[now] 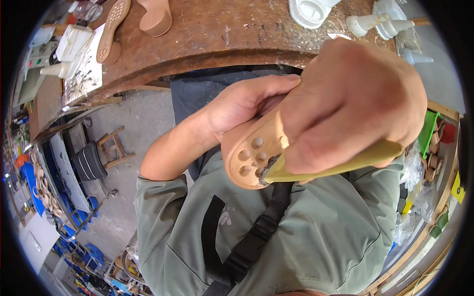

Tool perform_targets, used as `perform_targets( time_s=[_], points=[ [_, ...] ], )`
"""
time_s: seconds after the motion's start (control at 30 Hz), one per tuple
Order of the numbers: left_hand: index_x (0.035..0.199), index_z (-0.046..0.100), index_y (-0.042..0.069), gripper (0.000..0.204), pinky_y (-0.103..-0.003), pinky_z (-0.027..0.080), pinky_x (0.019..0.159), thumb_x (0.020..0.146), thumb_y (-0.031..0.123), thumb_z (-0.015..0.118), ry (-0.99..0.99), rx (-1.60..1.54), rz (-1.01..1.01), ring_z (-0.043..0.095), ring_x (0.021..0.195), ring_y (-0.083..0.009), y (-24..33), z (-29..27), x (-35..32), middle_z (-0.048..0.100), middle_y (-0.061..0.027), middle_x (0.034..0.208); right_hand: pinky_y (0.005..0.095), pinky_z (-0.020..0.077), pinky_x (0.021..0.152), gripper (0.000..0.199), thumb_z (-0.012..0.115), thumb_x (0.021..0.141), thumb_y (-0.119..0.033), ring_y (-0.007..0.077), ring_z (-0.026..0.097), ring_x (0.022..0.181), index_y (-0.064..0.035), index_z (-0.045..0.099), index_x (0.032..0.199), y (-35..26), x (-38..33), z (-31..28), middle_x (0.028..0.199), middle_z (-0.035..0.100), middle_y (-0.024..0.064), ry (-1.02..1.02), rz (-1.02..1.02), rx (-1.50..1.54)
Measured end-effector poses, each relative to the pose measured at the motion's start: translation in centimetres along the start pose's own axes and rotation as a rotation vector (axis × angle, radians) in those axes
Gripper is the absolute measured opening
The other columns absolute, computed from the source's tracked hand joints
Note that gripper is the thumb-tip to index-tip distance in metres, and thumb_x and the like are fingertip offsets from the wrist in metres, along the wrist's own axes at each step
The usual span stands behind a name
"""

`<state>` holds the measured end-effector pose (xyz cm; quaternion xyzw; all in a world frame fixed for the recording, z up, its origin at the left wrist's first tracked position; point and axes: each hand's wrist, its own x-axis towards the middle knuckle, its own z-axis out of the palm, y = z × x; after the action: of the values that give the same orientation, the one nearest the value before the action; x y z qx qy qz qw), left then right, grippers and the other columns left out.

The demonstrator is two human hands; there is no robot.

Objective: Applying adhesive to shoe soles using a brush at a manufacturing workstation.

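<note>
In front of my chest, my left hand (252,101) is closed around a tan shoe sole (242,153). Round hollows show in its near, rounded end; the far part is hidden behind my hands. My right hand (355,103), close to the camera, grips a flat yellow brush (335,170) with a dark, fuzzy tip. That tip touches the sole beside the hollows. My right fingertips are mostly out of sight behind the knuckles.
A brown workbench (222,37) spans the top. On it are a tan heeled sole (112,32), another sole (155,20), a white container (310,12), a nozzle bottle (366,23) and stained paper (85,74). A wooden stool (114,148) stands left, a green crate (428,132) right.
</note>
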<state>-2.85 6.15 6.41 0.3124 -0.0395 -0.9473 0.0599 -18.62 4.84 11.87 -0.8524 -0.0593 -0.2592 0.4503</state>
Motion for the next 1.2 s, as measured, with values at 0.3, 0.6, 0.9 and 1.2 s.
perform_targets(
  time_s=[0.3,0.6,0.9,1.2],
  points=[
    [0.114,0.055,-0.002,0.032,-0.026,0.050,0.081,0.096,0.021,0.043,-0.068,0.066,0.067,0.063,0.088,-0.0134,-1.8,-2.5,0.4,0.064,-0.0082,0.103,0.0284,0.0363,0.035,0.014,0.061,0.083,-0.014,0.0188,0.054,0.045,-0.0012,0.066,0.082,-1.1,-0.9,-2.1,0.067,0.056,0.0063,-0.031,0.230,0.009],
    [0.132,0.036,-0.003,0.052,-0.037,0.050,0.085,0.097,0.036,0.035,-0.286,0.334,0.450,0.063,0.095,-0.0294,-0.7,-2.7,0.0,0.058,-0.0194,0.113,0.0283,0.0480,0.052,0.012,0.072,0.073,-0.009,0.0208,0.063,0.063,-0.0003,0.069,0.081,-4.6,-7.7,-0.8,0.075,0.066,0.0142,0.704,0.550,-0.443],
    [0.137,0.026,-0.003,0.068,-0.039,0.053,0.079,0.093,0.047,0.038,-0.327,0.325,0.710,0.063,0.093,-0.0321,-1.0,-3.5,0.0,0.056,-0.0272,0.114,0.0250,0.0509,0.055,0.017,0.066,0.079,-0.001,0.0143,0.062,0.068,-0.0002,0.069,0.096,0.1,-7.5,0.5,0.083,0.068,0.0099,1.259,0.438,-0.827],
    [0.133,0.036,-0.001,0.065,-0.046,0.049,0.051,0.095,0.049,0.019,-0.620,0.035,0.724,0.060,0.061,-0.0415,0.0,-6.8,1.2,0.057,-0.0364,0.096,0.0227,0.0442,0.050,0.015,0.052,0.092,-0.011,0.0106,0.055,0.058,0.0011,0.057,0.098,-1.7,-10.5,0.6,0.080,0.059,0.0105,1.557,0.028,-0.079]
  ],
)
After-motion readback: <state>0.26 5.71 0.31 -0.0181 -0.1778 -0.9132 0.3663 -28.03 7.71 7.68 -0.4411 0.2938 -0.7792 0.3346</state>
